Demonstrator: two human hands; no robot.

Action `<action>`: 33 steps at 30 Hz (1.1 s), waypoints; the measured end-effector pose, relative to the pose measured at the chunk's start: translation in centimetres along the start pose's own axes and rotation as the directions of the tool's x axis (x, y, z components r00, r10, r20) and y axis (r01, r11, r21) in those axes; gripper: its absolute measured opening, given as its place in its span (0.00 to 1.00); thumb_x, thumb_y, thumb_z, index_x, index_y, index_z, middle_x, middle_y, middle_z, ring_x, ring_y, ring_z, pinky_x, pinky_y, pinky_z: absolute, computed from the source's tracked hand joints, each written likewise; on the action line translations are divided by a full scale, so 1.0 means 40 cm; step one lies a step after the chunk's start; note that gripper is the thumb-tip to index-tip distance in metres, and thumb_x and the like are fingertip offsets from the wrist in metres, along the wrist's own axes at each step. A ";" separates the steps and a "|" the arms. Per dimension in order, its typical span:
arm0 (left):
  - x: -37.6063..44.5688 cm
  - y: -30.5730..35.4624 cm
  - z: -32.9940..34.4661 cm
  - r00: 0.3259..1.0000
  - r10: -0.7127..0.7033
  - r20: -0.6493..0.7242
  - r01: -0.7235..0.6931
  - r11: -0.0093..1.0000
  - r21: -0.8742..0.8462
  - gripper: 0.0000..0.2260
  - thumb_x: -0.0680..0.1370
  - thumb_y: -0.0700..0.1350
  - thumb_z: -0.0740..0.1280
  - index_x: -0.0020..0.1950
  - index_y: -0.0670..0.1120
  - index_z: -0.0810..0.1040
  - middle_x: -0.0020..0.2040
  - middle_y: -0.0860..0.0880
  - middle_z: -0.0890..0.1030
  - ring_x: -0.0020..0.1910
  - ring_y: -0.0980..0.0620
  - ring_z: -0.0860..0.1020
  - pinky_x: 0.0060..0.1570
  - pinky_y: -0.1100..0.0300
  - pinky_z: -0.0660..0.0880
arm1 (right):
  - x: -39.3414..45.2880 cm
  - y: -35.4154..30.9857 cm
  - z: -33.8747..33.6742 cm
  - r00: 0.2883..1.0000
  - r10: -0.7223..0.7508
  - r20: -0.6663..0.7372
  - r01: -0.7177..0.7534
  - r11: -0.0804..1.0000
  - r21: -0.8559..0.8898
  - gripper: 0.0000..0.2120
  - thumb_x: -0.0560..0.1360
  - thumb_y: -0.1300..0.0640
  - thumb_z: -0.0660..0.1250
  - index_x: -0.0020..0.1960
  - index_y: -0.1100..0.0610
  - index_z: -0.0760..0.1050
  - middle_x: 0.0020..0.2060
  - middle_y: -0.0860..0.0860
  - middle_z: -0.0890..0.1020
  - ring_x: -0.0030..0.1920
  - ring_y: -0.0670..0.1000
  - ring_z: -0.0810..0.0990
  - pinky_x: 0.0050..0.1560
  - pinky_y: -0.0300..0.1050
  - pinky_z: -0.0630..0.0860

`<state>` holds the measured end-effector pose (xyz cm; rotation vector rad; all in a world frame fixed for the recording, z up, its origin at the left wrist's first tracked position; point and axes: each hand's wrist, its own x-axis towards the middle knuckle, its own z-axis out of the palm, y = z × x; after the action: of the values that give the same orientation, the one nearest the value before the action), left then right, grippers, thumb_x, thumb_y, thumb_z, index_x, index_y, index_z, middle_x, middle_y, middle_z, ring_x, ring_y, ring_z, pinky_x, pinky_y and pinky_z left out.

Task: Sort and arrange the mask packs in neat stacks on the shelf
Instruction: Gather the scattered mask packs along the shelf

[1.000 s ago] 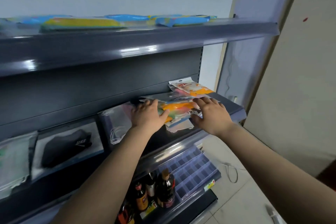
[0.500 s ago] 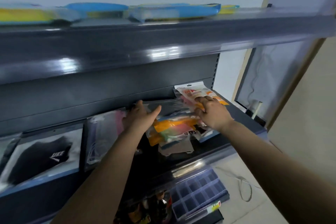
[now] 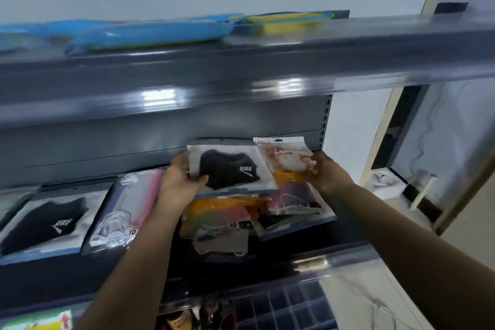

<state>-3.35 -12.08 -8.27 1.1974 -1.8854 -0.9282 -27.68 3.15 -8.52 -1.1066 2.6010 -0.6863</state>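
Note:
My left hand (image 3: 180, 182) grips the left edge of a black mask pack (image 3: 230, 169), lifted above the middle shelf (image 3: 308, 260). My right hand (image 3: 325, 173) holds an orange-and-white mask pack (image 3: 288, 161) beside it, overlapping its right edge. Under both lies a loose pile of mask packs (image 3: 227, 220), orange, pink and dark ones mixed. Left of the pile a pink-and-white mask pack (image 3: 126, 209) lies flat, and further left another black mask pack (image 3: 51, 222).
The upper shelf (image 3: 241, 67) overhangs my hands and carries blue and yellow packs (image 3: 160, 32). Below the middle shelf stand bottles (image 3: 187, 319) and a clear compartment box (image 3: 289, 305). To the right is a white wall with a cable (image 3: 428, 128).
Both hands have lifted off the pile: the left one picked up a black mask pack, the right one raised the orange-and-white pack. The camera has moved closer and looks more to the left.

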 end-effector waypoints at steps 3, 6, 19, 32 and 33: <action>-0.026 0.020 0.007 0.998 0.004 -0.067 -0.010 0.996 -0.091 0.24 0.71 0.29 0.69 0.66 0.37 0.69 0.57 0.39 0.78 0.56 0.45 0.77 0.57 0.57 0.71 | 0.028 0.025 -0.001 0.997 0.019 0.080 -0.028 0.994 0.108 0.26 0.73 0.50 0.69 0.66 0.59 0.67 0.61 0.59 0.75 0.61 0.60 0.74 0.61 0.53 0.73; -0.047 0.028 0.007 0.991 -0.035 -0.132 0.004 0.974 -0.226 0.24 0.72 0.28 0.67 0.67 0.37 0.68 0.54 0.42 0.77 0.53 0.44 0.77 0.58 0.51 0.73 | 0.133 0.100 0.039 0.993 -0.012 0.117 -0.013 0.977 0.211 0.45 0.55 0.31 0.74 0.65 0.54 0.71 0.59 0.54 0.79 0.58 0.56 0.79 0.59 0.54 0.76; -0.167 0.034 0.024 0.960 -0.107 -0.259 -0.022 0.891 -0.453 0.18 0.75 0.26 0.62 0.62 0.41 0.72 0.49 0.42 0.77 0.43 0.51 0.76 0.43 0.57 0.74 | 0.185 0.128 0.062 0.979 0.054 0.198 -0.159 0.807 0.569 0.39 0.55 0.43 0.78 0.61 0.61 0.75 0.53 0.58 0.82 0.53 0.57 0.81 0.56 0.52 0.78; -0.269 0.037 0.008 0.926 -0.176 -0.334 -0.033 0.843 -0.537 0.19 0.77 0.29 0.61 0.63 0.46 0.73 0.46 0.46 0.79 0.45 0.51 0.78 0.47 0.57 0.75 | 0.135 0.112 0.033 0.999 0.010 -0.053 0.040 0.527 0.849 0.22 0.64 0.66 0.77 0.56 0.66 0.76 0.50 0.60 0.81 0.49 0.57 0.81 0.40 0.34 0.78; -0.275 0.036 0.004 0.918 -0.192 -0.348 -0.031 0.838 -0.545 0.18 0.77 0.29 0.61 0.63 0.46 0.74 0.46 0.47 0.79 0.44 0.52 0.78 0.47 0.57 0.75 | 0.131 0.110 0.031 0.998 -0.010 -0.067 0.064 0.466 0.882 0.21 0.66 0.69 0.75 0.57 0.68 0.75 0.50 0.61 0.81 0.48 0.58 0.81 0.37 0.31 0.78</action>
<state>-0.56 -1.38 -9.15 1.0176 -1.1464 -1.0821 -33.52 1.59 -11.95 -0.7466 1.7121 -1.8130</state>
